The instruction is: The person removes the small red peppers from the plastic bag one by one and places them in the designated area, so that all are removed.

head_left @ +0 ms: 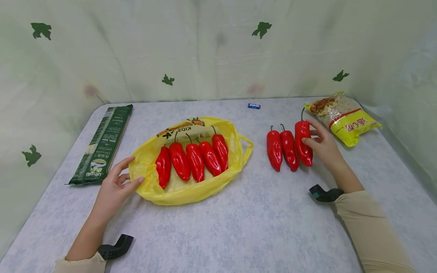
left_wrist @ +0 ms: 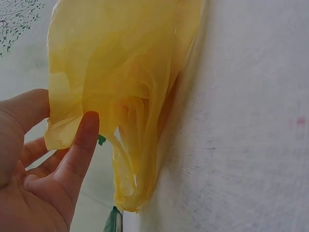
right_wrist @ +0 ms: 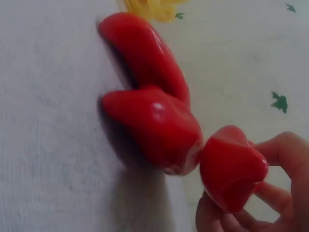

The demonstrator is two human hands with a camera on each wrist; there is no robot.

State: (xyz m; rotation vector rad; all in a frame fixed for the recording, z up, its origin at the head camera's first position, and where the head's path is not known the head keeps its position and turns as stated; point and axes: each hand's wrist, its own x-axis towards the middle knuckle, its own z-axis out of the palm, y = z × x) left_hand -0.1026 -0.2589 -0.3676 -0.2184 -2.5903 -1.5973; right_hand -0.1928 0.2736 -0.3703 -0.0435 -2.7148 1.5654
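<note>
My left hand (head_left: pixel 114 189) pinches the left edge of a yellow plastic bag (head_left: pixel 191 196) between thumb and fingers; the left wrist view shows the thin film (left_wrist: pixel 120 58) close up. The bag's mouth is spread wide, and several red chili peppers (head_left: pixel 195 159) lie side by side inside it. On the right, my right hand (head_left: pixel 326 149) grips another red chili pepper (head_left: pixel 303 142) by its side, thumb and fingers around it. Two more chili peppers, one (head_left: pixel 274 149) left of the other (head_left: pixel 288 149), lie beside the held one. In the right wrist view the held pepper (right_wrist: pixel 231 169) appears end-on.
A long green packet (head_left: pixel 102 146) lies at the left of the table (head_left: pixel 239 227). A yellow and clear food bag (head_left: pixel 345 117) sits at the back right, just beyond my right hand. A small blue and red packet (head_left: pixel 254 106) lies near the back edge, before a patterned curtain.
</note>
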